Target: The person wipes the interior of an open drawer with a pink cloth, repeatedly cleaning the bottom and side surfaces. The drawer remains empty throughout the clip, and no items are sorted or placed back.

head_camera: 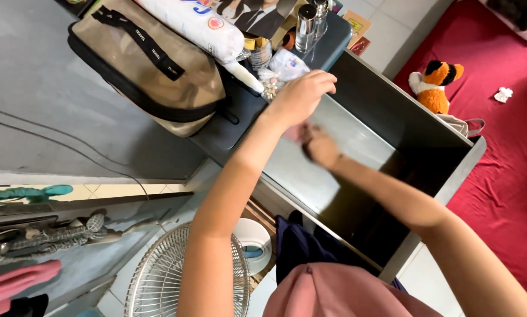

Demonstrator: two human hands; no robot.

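1. Grey dresser top (52, 88) sits up left, cluttered along its edge with a beige travel bag (152, 64), a white wipes pack (199, 26) and small bottles (307, 23).
2. Open drawer (357, 147) below us looks empty and bare inside; red bedding (510, 147) lies to the right with a plush toy (434, 82) on it.
3. Our left hand (301, 97) hangs over the drawer's back edge, wrist bent, fingers curled together, maybe pinching something small; we cannot tell what.
4. Our right hand (319, 147) is blurred inside the drawer, just below the left; grip unreadable.
5. Progress: drawer out, nothing in it.
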